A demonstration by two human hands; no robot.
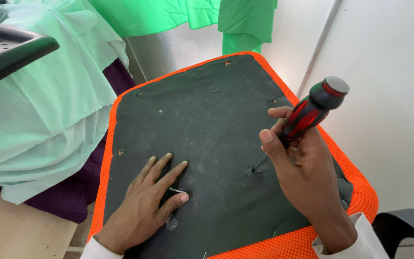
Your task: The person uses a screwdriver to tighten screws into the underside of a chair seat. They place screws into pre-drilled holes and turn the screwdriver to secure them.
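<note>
Screwdriver (307, 115) w/ red-black handle sits in right hand (303, 177), fingers wrapped tight round the grip; long axis runs diagonal, butt end up toward far-right corner of the seat base (207, 120), tip pointing down-left into a screw (252, 170) near the base's right-centre. Screw lies just left of the right hand, touching the tip. Left hand (149, 201) is flat, fingers spread, gripping nothing, pressing the dark underside near the front edge, well left of the screw, so right hand is the nearer one. Base has orange mesh (283, 244) round its rim, other fixing holes toward far edge. Green cloth (49, 105) off left side; white wall (389, 96) right.
</note>
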